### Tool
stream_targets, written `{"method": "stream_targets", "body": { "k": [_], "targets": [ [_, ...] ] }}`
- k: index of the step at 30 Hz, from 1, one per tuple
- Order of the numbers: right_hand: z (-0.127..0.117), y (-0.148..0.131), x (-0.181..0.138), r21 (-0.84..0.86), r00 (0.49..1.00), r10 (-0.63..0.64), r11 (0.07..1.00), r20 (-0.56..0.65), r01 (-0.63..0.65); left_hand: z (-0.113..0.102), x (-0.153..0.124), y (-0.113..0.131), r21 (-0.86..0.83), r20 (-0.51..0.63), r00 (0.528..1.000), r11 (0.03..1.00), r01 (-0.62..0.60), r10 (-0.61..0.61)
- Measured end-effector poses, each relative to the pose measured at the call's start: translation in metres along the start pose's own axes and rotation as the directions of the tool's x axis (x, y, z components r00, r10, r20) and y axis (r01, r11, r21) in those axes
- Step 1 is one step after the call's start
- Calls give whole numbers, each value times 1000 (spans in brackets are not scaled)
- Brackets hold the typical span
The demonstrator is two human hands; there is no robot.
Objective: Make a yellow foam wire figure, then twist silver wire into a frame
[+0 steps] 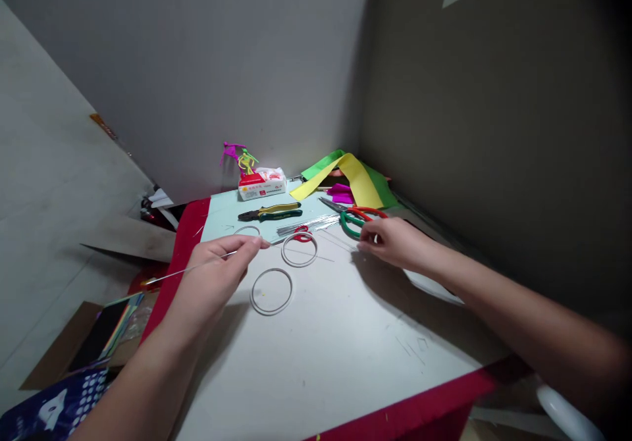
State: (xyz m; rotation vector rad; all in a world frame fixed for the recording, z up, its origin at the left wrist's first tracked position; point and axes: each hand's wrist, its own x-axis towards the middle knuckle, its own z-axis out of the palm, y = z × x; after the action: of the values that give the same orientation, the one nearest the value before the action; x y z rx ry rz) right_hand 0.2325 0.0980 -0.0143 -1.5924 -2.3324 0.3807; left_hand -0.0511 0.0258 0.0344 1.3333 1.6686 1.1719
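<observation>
Thin wire [187, 270] held left of the scissors [344, 212]
Left hand [217, 273] pinches the wire, its long axis slanting toward the scissors; nearer them, the right hand [395, 240] curls, contents unclear.

Holding a thin wire [168, 275] in the left hand [212, 278], with the right hand [390, 242] near scissors [342, 210], beside rings [271, 312] on a white table [316, 355].

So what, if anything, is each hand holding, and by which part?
Your left hand pinches a thin wire in its fingertips, well in from the wire's left end. Whether your right hand, beside a green scissor handle, holds anything can't be told.
</observation>
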Motion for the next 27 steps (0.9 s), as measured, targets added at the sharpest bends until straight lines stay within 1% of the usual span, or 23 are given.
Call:
{"method": "stream_targets", "body": {
  "k": [3,7,9,12,16,19,22,27],
  "targets": [
    [12,8,-8,-132,997,35,991,62,-26,0,0,1,-88,5,1000,996,-23,23],
    [24,2,-18,-278,999,48,960,25,-39,0,-2,3,-128,6,999,991,-36,37],
    [25,-2,-19,-335,999,39,942,23,-29,-1,-3,3,-125,2,999,991,-37,37],
    [21,-7,-16,-404,998,37,915,54,-12,-2,-4,3,-126,-14,998,990,-60,59],
    [19,-12,-12,-478,990,80,878,112,-17,-2,-5,4,-154,-36,997,985,-77,72],
    [21,-12,-9,-495,986,98,869,136,-18,-2,-5,4,-170,-42,997,982,-78,71],
    [23,-8,-6,-473,988,87,881,129,-16,-3,-6,3,-208,-38,995,974,-95,89],
    [15,-3,-10,-343,998,23,939,59,-2,-6,-4,0,-262,-13,989,954,-148,150]
  ]
}}
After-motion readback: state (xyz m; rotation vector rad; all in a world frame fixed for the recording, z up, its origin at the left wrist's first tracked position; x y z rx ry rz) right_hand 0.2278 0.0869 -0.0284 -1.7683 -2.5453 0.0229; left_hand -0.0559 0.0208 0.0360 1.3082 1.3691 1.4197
